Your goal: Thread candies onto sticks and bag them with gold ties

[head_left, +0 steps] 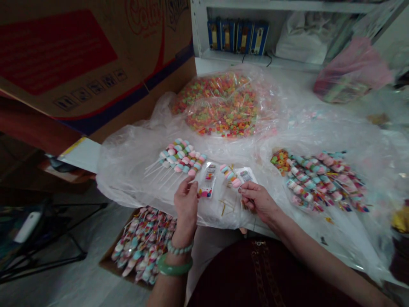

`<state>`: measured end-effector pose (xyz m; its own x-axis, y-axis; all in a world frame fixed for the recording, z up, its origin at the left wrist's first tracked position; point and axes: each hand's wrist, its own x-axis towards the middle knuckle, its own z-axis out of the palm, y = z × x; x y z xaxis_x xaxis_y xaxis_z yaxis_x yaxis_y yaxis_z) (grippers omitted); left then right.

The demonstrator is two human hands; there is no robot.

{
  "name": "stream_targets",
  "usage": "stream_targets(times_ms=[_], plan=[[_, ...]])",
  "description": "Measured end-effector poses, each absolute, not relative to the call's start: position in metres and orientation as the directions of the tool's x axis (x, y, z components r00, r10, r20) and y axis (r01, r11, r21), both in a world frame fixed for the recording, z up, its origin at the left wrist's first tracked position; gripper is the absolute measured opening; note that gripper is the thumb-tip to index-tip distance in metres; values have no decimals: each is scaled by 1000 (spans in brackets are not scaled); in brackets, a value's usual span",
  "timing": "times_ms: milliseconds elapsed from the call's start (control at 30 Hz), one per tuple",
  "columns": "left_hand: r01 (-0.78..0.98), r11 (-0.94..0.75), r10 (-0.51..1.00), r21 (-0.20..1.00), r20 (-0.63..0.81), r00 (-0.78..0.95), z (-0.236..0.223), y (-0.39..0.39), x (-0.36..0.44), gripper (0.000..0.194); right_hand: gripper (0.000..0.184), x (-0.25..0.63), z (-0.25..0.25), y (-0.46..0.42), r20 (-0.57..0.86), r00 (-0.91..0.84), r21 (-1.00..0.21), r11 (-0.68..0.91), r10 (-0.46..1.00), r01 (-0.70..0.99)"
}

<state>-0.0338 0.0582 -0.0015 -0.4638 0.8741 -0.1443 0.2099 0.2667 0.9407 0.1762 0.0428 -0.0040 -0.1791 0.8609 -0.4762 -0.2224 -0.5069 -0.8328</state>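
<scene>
My left hand [186, 198] is closed, its thumb and fingers pinching the edge of a small printed plastic bag [208, 179] that looks flat. My right hand [257, 198] is closed at the lower end of a marshmallow skewer [228, 174] with pink, blue and orange pieces; its stick is hidden. Just behind the right fingers lies a stack of printed bags [246, 174]. Gold twist ties [223, 208] are scattered on the plastic sheet between my hands. Left of the bag, several unwrapped marshmallow skewers [182, 157] lie in a row, sticks towards me.
A big clear bag of colourful ring candies [223, 106] lies at the back. Wrapped skewers [326, 179] are piled on the right. Below the table's left edge, a cardboard box [111, 260] holds many more. A large carton [96, 64] stands back left, a pink bag [351, 74] back right.
</scene>
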Motion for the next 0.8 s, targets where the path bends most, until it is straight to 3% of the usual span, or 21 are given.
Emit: stream_targets(times_ms=[133, 200, 267, 367, 433, 467, 533, 600, 700, 800], plan=[[668, 316, 919, 673, -42, -393, -9, 64, -32, 32, 24, 178, -2, 44, -482, -226, -781, -532, 846, -326], [760, 337, 925, 556, -46, -377, -14, 67, -26, 32, 23, 175, -3, 42, -471, -254, -785, -532, 845, -317], [762, 356, 918, 541, -49, -394, -17, 71, -24, 23, 22, 172, -4, 38, -450, -268, -805, -517, 852, -291], [539, 372, 886, 756, -115, -450, -16, 74, -26, 18, 21, 169, -4, 37, -428, -273, -825, -496, 861, -271], [167, 322, 876, 932, -227, -425, -11, 72, -25, 16, 20, 167, -2, 38, -405, -259, -839, -469, 877, -274], [-51, 299, 881, 953, -296, -369, -8, 70, -22, 17, 19, 165, 0, 40, -380, -254, -851, -444, 889, -279], [-392, 295, 891, 872, -399, -218, 0, 65, -11, 28, 18, 159, 5, 43, -312, -252, -872, -382, 916, -307], [-549, 287, 885, 785, -436, -162, 6, 59, 5, 33, 16, 151, 10, 45, -267, -248, -875, -342, 931, -341], [-621, 241, 870, 746, -450, -202, 10, 51, 27, 33, 15, 143, 12, 46, -278, -175, -879, -324, 944, -349], [-627, 352, 866, 695, -496, -63, 10, 49, 35, 32, 18, 145, 8, 45, -287, -83, -901, -298, 954, -314]])
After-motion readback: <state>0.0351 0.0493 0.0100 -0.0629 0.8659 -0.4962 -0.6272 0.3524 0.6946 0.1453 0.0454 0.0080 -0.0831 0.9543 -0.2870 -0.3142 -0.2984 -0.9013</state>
